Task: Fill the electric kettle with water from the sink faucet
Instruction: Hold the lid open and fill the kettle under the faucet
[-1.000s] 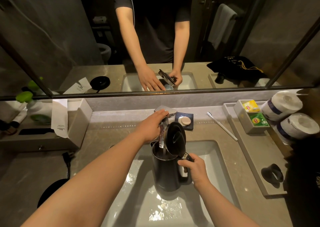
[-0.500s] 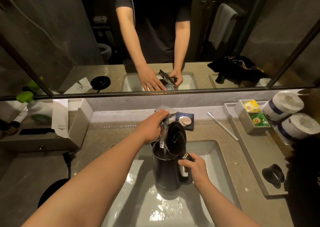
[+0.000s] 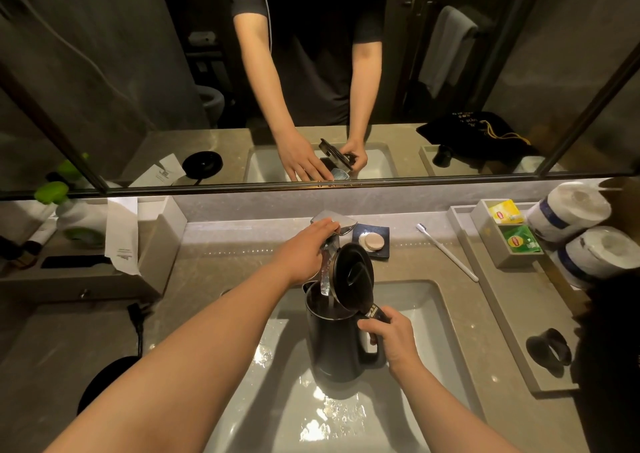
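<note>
Fingers (image 3: 372, 328) of right hand (image 3: 391, 340) clenched round handle of kettle (image 3: 332, 342), held upright in sink (image 3: 429, 310), lid (image 3: 354, 274) up. Left hand (image 3: 306, 250) laid on faucet (image 3: 332, 226) lever. Water (image 3: 326, 276) streaming into the mouth; filling underway, level hidden. Left, presumably: shutting off, closing lid.

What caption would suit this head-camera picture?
Right hand holds the open kettle in the sink as faucet water runs in.

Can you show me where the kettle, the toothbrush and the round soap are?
kettle (image 3: 332, 345): head view, dark body wall.
toothbrush (image 3: 450, 254): head view, middle of handle.
round soap (image 3: 373, 240): head view, top face.
</note>
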